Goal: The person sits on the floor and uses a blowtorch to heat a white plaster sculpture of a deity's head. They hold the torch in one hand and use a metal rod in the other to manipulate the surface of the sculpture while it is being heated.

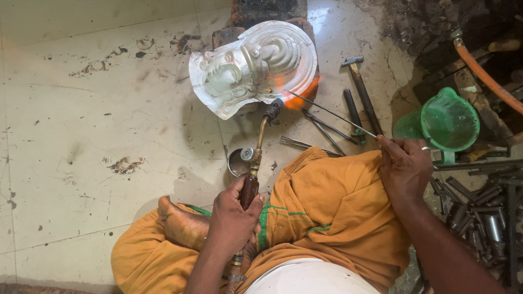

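green plastic jug (450, 121), hammer (360, 87), orange hose (487, 76), small metal bowl (236, 161) on floor.

A metalworker's floor workshop: a lit torch (256, 152) flames against an embossed silver face plate (253, 65) propped on bricks (261, 11), with a hammer (362, 92), punches (354, 114), an orange hose (487, 76) and scrap steel bits (479, 212) scattered over the stained stone floor (81, 109).
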